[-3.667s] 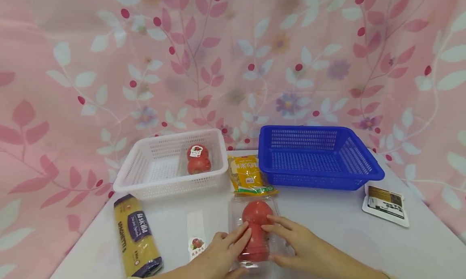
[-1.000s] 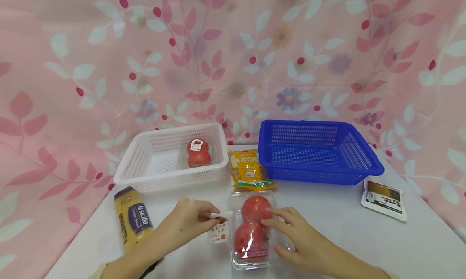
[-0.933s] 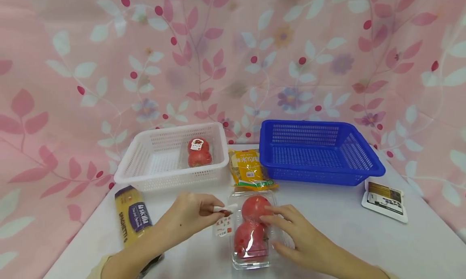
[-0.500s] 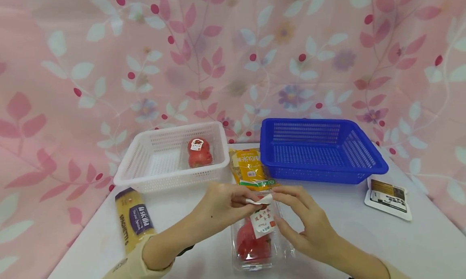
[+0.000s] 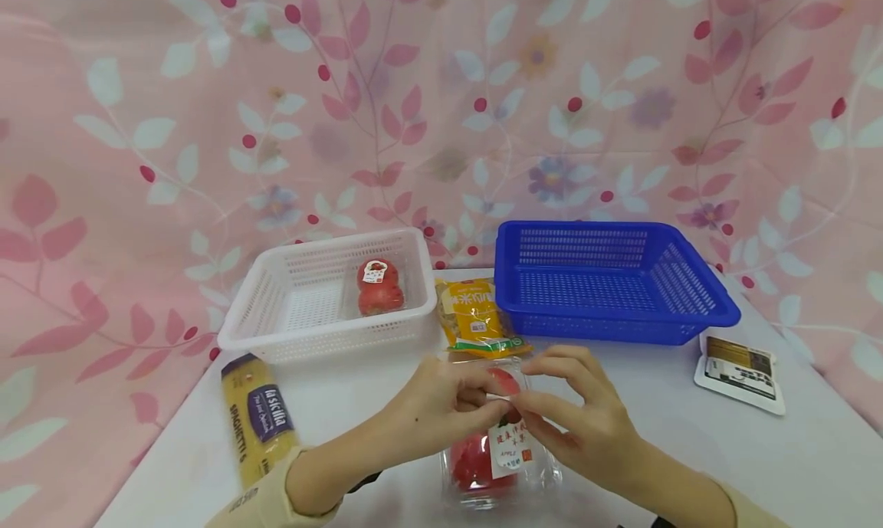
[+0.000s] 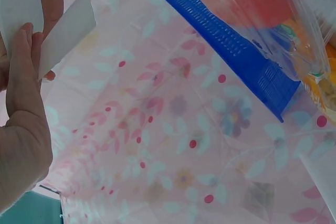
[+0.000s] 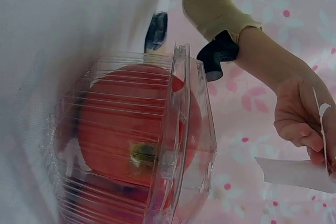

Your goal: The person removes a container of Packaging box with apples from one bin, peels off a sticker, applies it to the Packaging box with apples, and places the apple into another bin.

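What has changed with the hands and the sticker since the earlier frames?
The left hand lifted the label off the table and carried it right, over the clear apple box. The right hand rose off the box and now pinches the label too. The white basket, blue basket and spaghetti stayed put.

Both forearms reach in from the near edge and meet at the middle. The left hand (image 5: pixel 441 405) has its fingers curled, thumb and fingertips pinched together. The right hand (image 5: pixel 579 413) faces it, fingers bent, fingertips touching those of the left.
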The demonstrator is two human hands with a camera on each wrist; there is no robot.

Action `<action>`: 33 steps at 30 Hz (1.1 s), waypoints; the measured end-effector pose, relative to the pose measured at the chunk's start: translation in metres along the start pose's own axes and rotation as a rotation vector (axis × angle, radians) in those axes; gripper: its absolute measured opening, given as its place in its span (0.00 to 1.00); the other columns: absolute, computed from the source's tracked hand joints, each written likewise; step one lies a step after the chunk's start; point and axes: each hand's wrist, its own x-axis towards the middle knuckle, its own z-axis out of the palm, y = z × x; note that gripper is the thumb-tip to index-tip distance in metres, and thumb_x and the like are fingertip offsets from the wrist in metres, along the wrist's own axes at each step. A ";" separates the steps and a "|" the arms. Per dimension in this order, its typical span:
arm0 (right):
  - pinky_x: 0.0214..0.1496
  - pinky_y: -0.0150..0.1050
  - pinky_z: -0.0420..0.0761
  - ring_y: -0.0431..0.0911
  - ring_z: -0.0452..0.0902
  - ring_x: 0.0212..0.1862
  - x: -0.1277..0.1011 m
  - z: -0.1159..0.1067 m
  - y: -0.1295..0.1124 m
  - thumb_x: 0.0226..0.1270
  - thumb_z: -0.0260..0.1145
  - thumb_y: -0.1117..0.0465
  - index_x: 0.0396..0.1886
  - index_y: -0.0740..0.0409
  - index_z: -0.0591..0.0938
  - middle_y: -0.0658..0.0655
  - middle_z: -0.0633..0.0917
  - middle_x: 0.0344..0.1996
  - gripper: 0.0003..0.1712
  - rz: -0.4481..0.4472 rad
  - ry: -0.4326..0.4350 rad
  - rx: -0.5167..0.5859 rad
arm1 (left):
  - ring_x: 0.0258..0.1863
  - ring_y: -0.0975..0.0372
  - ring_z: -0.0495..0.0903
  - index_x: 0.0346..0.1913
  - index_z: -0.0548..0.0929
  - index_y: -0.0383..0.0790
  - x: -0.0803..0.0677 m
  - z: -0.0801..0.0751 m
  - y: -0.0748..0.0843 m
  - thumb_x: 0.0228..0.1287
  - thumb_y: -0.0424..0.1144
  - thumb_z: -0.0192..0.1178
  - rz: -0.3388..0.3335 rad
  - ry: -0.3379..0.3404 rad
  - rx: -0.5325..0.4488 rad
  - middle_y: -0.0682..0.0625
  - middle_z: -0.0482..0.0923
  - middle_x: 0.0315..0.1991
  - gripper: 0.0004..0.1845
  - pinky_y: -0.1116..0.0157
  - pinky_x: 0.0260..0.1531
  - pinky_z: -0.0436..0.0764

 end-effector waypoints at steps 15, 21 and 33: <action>0.47 0.33 0.70 0.54 0.70 0.40 -0.014 0.001 0.000 0.67 0.57 0.60 0.25 0.60 0.80 0.62 0.79 0.34 0.13 0.114 -0.073 0.015 | 0.29 0.70 0.82 0.38 0.82 0.36 -0.009 0.003 -0.006 0.53 0.30 0.64 -0.059 -0.006 -0.093 0.51 0.83 0.32 0.08 0.70 0.30 0.80; 0.54 0.33 0.69 0.53 0.70 0.40 -0.016 0.003 -0.001 0.69 0.55 0.62 0.26 0.62 0.77 0.60 0.78 0.33 0.12 0.103 -0.100 0.045 | 0.32 0.68 0.82 0.44 0.81 0.39 -0.014 -0.002 -0.011 0.55 0.30 0.61 -0.084 0.019 -0.076 0.50 0.82 0.40 0.12 0.70 0.32 0.80; 0.48 0.32 0.70 0.49 0.70 0.38 -0.014 0.004 -0.003 0.68 0.54 0.65 0.27 0.65 0.77 0.54 0.78 0.29 0.11 0.121 -0.109 0.163 | 0.31 0.61 0.84 0.51 0.78 0.35 -0.029 -0.020 -0.028 0.66 0.35 0.52 -0.143 0.136 -0.034 0.47 0.83 0.38 0.13 0.69 0.31 0.80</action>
